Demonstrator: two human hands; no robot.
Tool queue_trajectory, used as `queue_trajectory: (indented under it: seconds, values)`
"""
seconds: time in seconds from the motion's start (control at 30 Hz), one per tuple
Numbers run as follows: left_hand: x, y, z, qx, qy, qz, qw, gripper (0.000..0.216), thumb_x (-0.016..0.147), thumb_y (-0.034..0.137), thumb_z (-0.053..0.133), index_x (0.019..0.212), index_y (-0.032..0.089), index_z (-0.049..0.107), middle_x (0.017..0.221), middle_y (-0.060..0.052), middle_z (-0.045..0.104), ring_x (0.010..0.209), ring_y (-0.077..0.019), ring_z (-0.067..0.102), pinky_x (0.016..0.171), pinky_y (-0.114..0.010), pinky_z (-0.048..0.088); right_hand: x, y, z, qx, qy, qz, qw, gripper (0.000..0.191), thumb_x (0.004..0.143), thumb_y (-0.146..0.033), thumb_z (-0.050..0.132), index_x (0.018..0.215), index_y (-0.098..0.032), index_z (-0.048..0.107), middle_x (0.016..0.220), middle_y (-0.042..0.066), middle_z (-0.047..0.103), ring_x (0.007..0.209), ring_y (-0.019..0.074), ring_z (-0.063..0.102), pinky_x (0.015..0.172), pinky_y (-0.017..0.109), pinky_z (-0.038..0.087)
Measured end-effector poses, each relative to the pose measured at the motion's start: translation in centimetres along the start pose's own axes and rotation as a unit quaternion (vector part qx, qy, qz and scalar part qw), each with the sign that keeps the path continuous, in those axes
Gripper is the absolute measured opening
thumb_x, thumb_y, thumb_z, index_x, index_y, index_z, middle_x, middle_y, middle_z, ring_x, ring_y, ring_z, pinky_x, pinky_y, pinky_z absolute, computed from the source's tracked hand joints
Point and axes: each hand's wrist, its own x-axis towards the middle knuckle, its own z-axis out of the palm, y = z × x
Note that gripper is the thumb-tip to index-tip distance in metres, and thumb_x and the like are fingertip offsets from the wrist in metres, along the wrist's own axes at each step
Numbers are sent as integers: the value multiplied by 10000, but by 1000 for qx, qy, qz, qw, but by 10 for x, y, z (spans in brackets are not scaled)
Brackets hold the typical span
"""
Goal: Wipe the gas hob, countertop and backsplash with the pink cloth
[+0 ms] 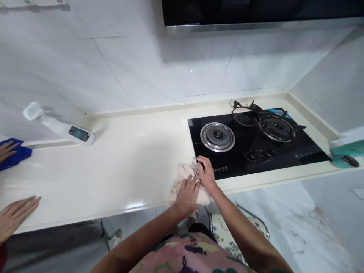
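Here we are at the hob (234, 160), and a pale cloth (183, 170) lies bunched on the counter (113, 170), just left of the hob's near left corner and up to the near edge. The left hand (188, 192) sits on top of it, palm down, its grip laid out flat rather than pinching. The right hand (207, 174) is beside it at the hob's corner, fingers curled; whether that grip closes on cloth or glass rim, I can't tell.

So, the dangers! The cloth is so close to the near edge that a hard pull could drag it over. Curled fingers may catch on the hob's rim if they slide along it. At the far side, a loose-looking pan ring (236, 104) could shift if knocked. Over on the left, the white device (82, 134) might topple if an arm sweeps wide, and a co-worker's hand (18, 216) rests nearby, a possible clash.

Now the lettering: white print by the hob's near edge, too small to read surely. The far right sticker (280, 112) is blue and illegible; the device's lit screen gives nothing readable. Dark letters on the wearer's shirt (196, 254) come only in fragments.
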Motion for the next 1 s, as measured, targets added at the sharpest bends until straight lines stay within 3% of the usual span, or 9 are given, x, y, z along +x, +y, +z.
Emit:
queue_trajectory:
  seconds: [0.13, 0.27, 0.33, 0.43, 0.53, 0.63, 0.73, 0.87, 1.0]
  values:
    - [-20, -29, -2, -42, 85, 54, 994, 1015, 836, 673, 788, 1640, 184, 406, 1730, -240, 367, 1609, -427, 328, 1260, -593, 353, -62, -11, -25, 60, -76, -73, 993, 305, 1070, -339, 458, 1270, -243, 667, 1360, 105, 658, 1303, 210, 597, 1156, 416, 489]
    - [-57, -74, -8, -35, 174, 13, 984, 756, 948, 577, 685, 1581, 208, 497, 1693, -214, 438, 1573, -386, 405, 1215, -528, 428, -109, -11, -11, -14, -237, -159, 958, 524, 967, -419, 692, 1440, -215, 597, 1514, 157, 568, 1445, 319, 480, 1235, 547, 400]
    - [-76, -97, -15, -21, 185, -37, 982, 608, 986, 492, 637, 1532, 239, 551, 1631, -169, 532, 1538, -344, 462, 1217, -497, 435, -114, -15, 6, -99, -294, -180, 934, 743, 893, -531, 800, 1520, -223, 546, 1583, 181, 518, 1504, 397, 403, 1248, 641, 340]
    - [-94, -132, -28, -11, 204, -130, 970, 466, 1021, 414, 539, 1452, 256, 619, 1564, -137, 604, 1496, -310, 510, 1215, -487, 439, -104, -33, 28, -193, -315, -204, 907, 924, 845, -609, 847, 1599, -247, 456, 1646, 201, 455, 1522, 459, 354, 1208, 712, 342]
    - [-95, -158, -37, -5, 221, -228, 948, 453, 1029, 394, 475, 1417, 231, 641, 1539, -148, 622, 1476, -314, 519, 1205, -520, 425, -91, -52, 37, -240, -299, -270, 883, 980, 818, -586, 882, 1614, -262, 410, 1703, 175, 387, 1507, 464, 346, 1163, 716, 389]
    - [-90, -167, -38, 14, 232, -273, 933, 492, 1059, 420, 415, 1426, 179, 635, 1553, -183, 600, 1476, -325, 509, 1212, -538, 382, -84, -51, 31, -239, -296, -332, 863, 931, 836, -537, 883, 1600, -277, 419, 1696, 123, 407, 1478, 411, 371, 1159, 648, 418]
    - [-87, -167, -36, 30, 229, -271, 934, 542, 1086, 455, 346, 1441, 159, 628, 1574, -195, 576, 1485, -332, 491, 1213, -541, 357, -84, -24, 14, -219, -292, -341, 866, 725, 933, -450, 795, 1565, -291, 476, 1612, 103, 511, 1427, 360, 429, 1137, 580, 436]
    - [-88, -166, -36, 35, 232, -269, 934, 578, 1099, 486, 302, 1426, 148, 638, 1560, -201, 584, 1469, -339, 501, 1198, -548, 362, -90, 41, -32, -228, -281, -288, 887, 400, 1041, -267, 614, 1431, -353, 626, 1522, 57, 617, 1417, 295, 480, 1152, 523, 405]
    - [-87, -168, -36, 35, 237, -271, 932, 563, 1097, 499, 317, 1413, 169, 647, 1555, -190, 586, 1461, -337, 509, 1203, -549, 359, -89, 117, -113, -291, -278, -164, 901, 558, 866, -196, 801, 1383, -366, 681, 1533, 70, 617, 1478, 318, 451, 1235, 569, 282]
